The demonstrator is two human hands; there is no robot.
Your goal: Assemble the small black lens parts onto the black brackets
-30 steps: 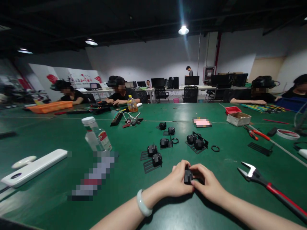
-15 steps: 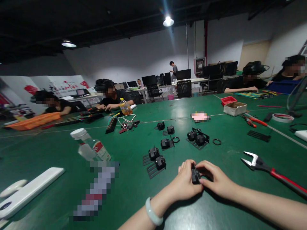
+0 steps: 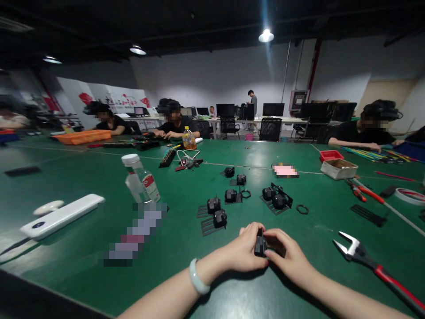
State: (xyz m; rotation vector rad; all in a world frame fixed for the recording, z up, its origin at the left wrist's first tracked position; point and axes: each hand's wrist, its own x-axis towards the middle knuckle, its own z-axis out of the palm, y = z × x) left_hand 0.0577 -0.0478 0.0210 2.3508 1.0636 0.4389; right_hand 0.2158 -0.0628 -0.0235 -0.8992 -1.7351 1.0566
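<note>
Near the front of the green table (image 3: 172, 292), my left hand (image 3: 244, 252) is closed around a black plastic fitting (image 3: 260, 246) with a flat plate. The fingers of my right hand (image 3: 290, 257) pinch the same fitting from the other side, and my fingers partly hide it. Beyond my hands lie several similar black fittings on slotted plates, among them one pair (image 3: 217, 212) to the left and another pair (image 3: 278, 197) to the right. A loose black ring nut (image 3: 302, 208) rests to the right of these.
On the right lie an adjustable wrench (image 3: 375, 266), orange-handled pliers (image 3: 368, 192) and a small box (image 3: 339, 169). A clear bottle (image 3: 141, 181) and a white power bank (image 3: 64, 215) are on the left. Other people sit across the table.
My view has levelled and turned slightly, so the whole scene sits differently. Both hands keep hold of the black fitting, with little visible change in grip.
</note>
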